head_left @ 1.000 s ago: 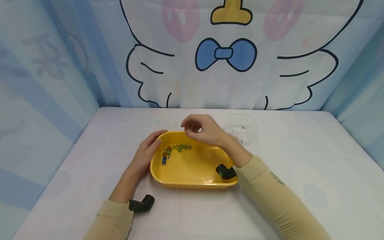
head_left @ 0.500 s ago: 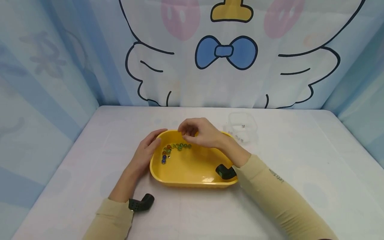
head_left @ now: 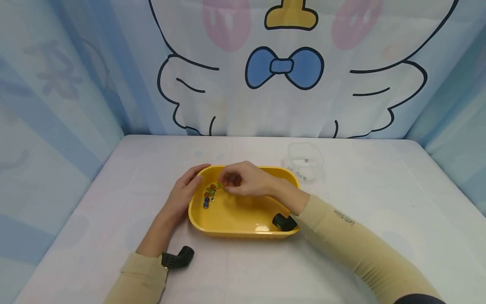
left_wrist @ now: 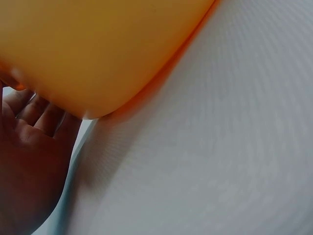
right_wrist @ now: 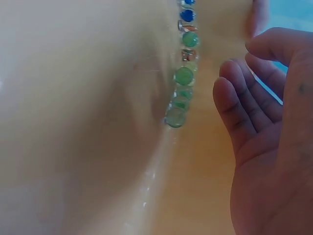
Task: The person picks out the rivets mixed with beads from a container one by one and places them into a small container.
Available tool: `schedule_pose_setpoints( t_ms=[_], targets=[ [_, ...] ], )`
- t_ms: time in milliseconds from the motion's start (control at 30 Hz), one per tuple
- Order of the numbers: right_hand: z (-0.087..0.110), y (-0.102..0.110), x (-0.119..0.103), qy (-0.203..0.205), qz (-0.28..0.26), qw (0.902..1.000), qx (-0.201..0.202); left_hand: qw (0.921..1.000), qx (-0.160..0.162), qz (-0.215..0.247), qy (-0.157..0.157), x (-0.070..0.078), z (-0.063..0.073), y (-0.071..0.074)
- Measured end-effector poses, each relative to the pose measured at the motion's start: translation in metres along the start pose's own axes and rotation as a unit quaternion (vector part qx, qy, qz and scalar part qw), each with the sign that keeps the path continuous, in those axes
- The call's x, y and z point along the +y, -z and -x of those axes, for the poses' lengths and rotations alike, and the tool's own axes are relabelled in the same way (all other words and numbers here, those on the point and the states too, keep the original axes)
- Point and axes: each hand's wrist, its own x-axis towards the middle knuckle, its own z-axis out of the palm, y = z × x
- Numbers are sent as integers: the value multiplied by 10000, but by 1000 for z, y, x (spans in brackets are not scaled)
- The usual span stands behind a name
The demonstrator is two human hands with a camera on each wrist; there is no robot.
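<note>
My left hand grips the left end of a yellow tray, thumb over the rim and fingers along the outer wall. Inside the tray, several glass marbles form a bent row: blue ones at one end, then amber and green ones. A small silvery bead lies beside them. Over the back left part of the tray, my right hand has its fingers loosely bent, fingertips right by the green marbles and hiding some in the head view. Nothing shows between its fingers in the right wrist view.
Behind the tray to the right stands a clear plastic box with small bits in it. A black wrist camera on the right arm hangs over the tray's front right corner. A white cloth covers the table; a printed curtain hangs behind.
My right hand has come down and to the left from above the tray's back rim to the marbles, now covering some of them. The left hand and the tray have stayed in place.
</note>
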Motion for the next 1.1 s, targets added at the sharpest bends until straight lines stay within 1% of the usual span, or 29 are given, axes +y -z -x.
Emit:
schedule_pose_setpoints(
  t_ms=[267,733,900,1100],
  targets=[
    [-3,-7,1,-119,108,9995,-279,10000,-13,70,31,0,0,1],
    [-6,-16,7,243,411,9971,-600,9999,-26,111,88,1,-1,-1],
    [-8,-19,7,170,495,9958,-758,9999,-25,104,75,1,-1,-1],
    [-9,-22,5,-18,554,9927,-1075,10000,-19,59,57,1,-1,-1]
  ],
)
